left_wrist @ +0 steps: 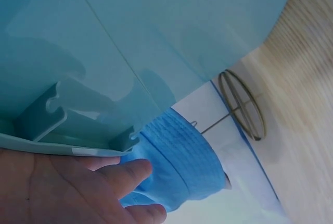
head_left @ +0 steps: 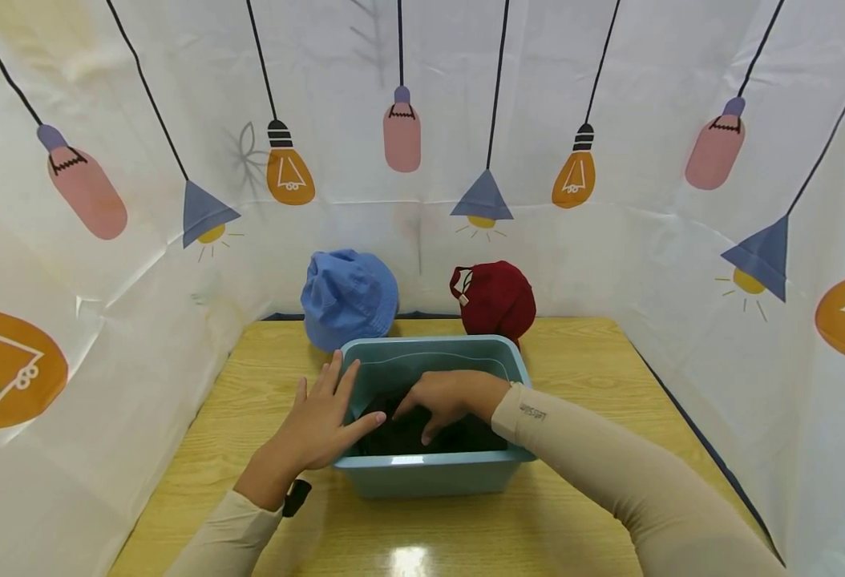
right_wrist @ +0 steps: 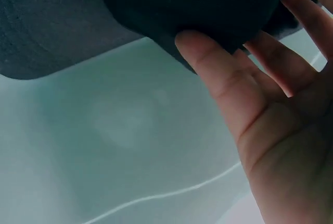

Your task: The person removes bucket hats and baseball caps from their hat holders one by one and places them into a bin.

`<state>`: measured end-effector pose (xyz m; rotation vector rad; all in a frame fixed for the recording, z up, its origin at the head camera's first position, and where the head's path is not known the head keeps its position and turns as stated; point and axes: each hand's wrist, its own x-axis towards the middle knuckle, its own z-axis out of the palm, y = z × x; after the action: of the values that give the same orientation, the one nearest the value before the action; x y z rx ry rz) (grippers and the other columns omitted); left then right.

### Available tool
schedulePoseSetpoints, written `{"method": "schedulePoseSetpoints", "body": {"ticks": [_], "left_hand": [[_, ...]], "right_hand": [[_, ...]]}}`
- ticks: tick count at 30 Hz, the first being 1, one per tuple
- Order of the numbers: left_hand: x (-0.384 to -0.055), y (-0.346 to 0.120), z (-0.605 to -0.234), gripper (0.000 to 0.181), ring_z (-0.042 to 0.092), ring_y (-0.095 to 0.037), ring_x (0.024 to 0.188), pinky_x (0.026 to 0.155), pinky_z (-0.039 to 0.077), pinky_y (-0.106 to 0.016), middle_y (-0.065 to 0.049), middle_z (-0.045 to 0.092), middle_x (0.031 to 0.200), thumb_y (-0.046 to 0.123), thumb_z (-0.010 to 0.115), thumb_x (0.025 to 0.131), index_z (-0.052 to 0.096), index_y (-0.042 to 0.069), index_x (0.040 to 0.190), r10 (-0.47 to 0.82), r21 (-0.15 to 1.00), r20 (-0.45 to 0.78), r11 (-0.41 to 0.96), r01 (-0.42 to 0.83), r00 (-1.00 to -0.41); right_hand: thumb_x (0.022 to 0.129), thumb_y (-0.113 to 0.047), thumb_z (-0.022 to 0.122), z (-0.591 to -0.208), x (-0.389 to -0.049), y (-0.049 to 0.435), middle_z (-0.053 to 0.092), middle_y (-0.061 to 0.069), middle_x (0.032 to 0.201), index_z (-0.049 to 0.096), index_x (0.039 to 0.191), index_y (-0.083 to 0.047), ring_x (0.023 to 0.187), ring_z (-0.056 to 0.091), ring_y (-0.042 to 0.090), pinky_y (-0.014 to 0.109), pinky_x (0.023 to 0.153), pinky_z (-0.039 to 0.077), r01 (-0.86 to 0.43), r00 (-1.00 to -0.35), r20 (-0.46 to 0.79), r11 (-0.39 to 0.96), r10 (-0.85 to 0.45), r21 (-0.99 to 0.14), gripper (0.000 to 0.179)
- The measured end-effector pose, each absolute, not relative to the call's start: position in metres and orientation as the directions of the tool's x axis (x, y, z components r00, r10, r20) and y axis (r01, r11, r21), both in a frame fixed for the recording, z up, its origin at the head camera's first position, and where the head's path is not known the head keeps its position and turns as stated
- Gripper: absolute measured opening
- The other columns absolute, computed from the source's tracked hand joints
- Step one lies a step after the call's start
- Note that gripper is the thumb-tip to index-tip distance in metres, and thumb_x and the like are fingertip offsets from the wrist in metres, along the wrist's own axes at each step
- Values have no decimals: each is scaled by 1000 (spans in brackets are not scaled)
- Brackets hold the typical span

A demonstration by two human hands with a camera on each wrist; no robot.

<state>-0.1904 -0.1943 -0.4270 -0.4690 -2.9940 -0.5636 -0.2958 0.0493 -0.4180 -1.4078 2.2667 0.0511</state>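
Note:
A pale blue-green plastic tub (head_left: 430, 478) stands on the table with dark cloth items (head_left: 466, 437) inside; one has a rounded, stitched edge like a cap brim (right_wrist: 57, 31) in the right wrist view. My left hand (head_left: 319, 429) lies with spread fingers at the tub's left rim. Inside the tub, my right hand (head_left: 451, 397) reaches down with thumb and forefinger apart. Its thumb touches a dark cloth piece (right_wrist: 182, 5), while the other fingertips are near the cloth's edge. Much of the tub's contents is in shadow.
Behind the tub sit a light blue hat (head_left: 349, 296) at left and a dark red cap (head_left: 498, 298) at right. The wooden table (head_left: 581, 497) is bordered by white sheets printed with lamps (head_left: 422, 232). A wire ring-shaped stand (left_wrist: 242, 104) shows beside the blue hat.

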Motion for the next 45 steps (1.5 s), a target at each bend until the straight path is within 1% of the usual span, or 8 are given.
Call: {"method": "schedulePoseSetpoints", "body": {"ticks": [3,7,13,19,29,34,39,45], "left_hand": [[-191,-195,-428,100,16,-44,158,118,6,-78,-19,3,174,78,43,97,17,13,168,283,359,103,883,301,-954],[-192,-195,-429,100,15,-45,158,118,4,-78,-19,2,174,78,42,97,15,13,168,279,370,96,881,294,-955],[-191,-194,-428,101,13,-44,159,118,4,-78,-18,1,174,80,41,96,14,14,168,278,374,95,880,293,-956],[-190,-193,-426,100,16,-46,158,118,5,-79,-19,2,174,78,42,97,16,13,168,281,366,97,882,297,-955],[-190,-193,-426,101,15,-45,158,118,5,-79,-18,2,174,80,40,96,16,13,168,277,372,88,882,289,-957],[-191,-193,-428,99,16,-45,158,118,4,-78,-17,2,174,78,43,97,16,14,168,272,375,73,884,279,-960],[-191,-193,-430,101,13,-44,159,118,3,-79,-16,0,174,81,41,95,15,15,168,274,373,68,885,279,-959],[-191,-194,-427,100,13,-44,159,117,5,-79,-18,1,174,80,39,96,16,14,168,277,363,87,886,290,-957]], "right_hand": [[89,-40,82,-420,-294,48,62,-14,143,60,147,-32,125,62,6,31,108,51,-846,-374,-403,486,-835,-221,62],[88,-42,82,-425,-293,46,64,-14,140,62,145,-32,122,63,4,31,106,52,-838,-376,-405,492,-834,-235,61],[86,-44,83,-428,-293,46,64,-15,140,63,143,-35,125,61,6,33,107,52,-822,-384,-413,509,-826,-254,61],[86,-44,84,-431,-295,48,64,-17,139,64,141,-37,125,61,5,34,107,52,-817,-380,-418,511,-825,-267,59],[87,-43,83,-432,-292,45,63,-16,139,63,141,-38,125,60,6,34,107,51,-819,-371,-444,512,-816,-258,58],[87,-42,84,-432,-293,47,63,-16,139,64,139,-40,125,60,5,35,108,51,-811,-368,-446,516,-816,-275,56],[89,-35,83,-424,-299,54,63,-21,136,66,135,-45,127,58,6,39,109,50,-794,-375,-422,521,-825,-313,50],[92,-29,80,-400,-302,64,63,-20,138,68,135,-40,132,56,9,42,113,47,-772,-404,-389,537,-828,-340,46]]}}
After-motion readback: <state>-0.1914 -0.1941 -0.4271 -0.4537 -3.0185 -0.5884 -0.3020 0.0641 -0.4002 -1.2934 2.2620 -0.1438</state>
